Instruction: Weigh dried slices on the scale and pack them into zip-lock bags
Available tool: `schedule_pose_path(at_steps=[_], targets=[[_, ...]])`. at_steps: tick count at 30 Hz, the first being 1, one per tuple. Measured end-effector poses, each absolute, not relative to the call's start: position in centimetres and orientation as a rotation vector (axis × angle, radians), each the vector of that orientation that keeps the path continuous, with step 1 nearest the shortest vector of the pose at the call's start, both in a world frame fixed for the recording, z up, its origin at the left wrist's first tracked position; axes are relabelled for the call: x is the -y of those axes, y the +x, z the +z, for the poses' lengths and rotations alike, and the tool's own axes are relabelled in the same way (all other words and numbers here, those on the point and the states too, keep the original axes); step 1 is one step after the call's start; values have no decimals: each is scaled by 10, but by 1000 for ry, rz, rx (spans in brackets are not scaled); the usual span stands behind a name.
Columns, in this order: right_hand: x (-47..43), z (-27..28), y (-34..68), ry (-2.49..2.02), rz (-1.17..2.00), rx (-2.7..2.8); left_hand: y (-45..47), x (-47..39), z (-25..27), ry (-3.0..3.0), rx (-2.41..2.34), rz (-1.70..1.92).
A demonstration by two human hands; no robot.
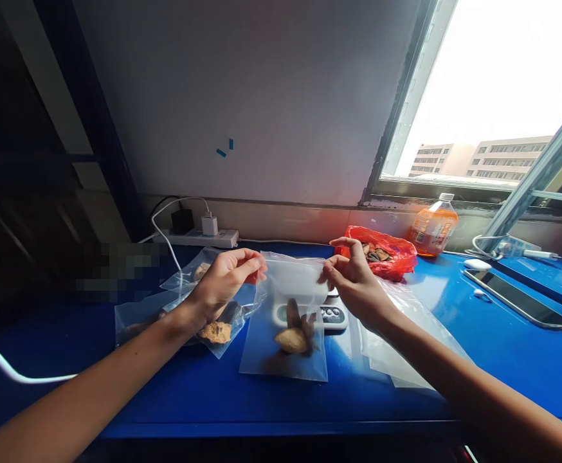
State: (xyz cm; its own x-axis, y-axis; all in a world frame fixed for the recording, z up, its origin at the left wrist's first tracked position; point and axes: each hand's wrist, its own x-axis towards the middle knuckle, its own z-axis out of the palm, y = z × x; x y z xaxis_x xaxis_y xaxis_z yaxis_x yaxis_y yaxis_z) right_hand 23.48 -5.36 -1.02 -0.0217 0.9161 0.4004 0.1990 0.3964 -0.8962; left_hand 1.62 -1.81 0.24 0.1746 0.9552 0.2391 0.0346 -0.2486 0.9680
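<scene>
Between my hands hangs a clear plastic bag (256,357) with several brown and tan dried pieces (293,341) at its bottom. My left hand (227,280) pinches its upper left corner. At the upper right corner my right hand (353,283) grips the edge between thumb and fingers. Behind the bag, partly hidden, sits a pale device with buttons (334,316), which looks like a small scale. More filled clear bags (216,331) lie under and beside my left forearm. A stack of flat clear bags (401,360) lies beneath my right forearm.
A red plastic bag (397,263) of dark dried pieces and an orange drink bottle (435,225) stand by the wall. A phone (519,299) and white earbud case (477,264) lie right. A power strip (199,239) with white cable is at back left of the blue table (189,399).
</scene>
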Motion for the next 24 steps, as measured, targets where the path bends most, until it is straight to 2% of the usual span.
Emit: schedule_pose_path(at_steps=[4,8,12,24], targets=[[48,-11,240,-1099,732,1649,15,16,-4,1659,-1028,1205],[42,9,234,-1226,398,1991,15,21,-9,1974,-1134,1247],[41,27,208,-1112,201,2234,20,29,-11,2129,-1158,1229],[37,17,185,-1069,42,2323,19,33,-10,2136,-1126,1274]])
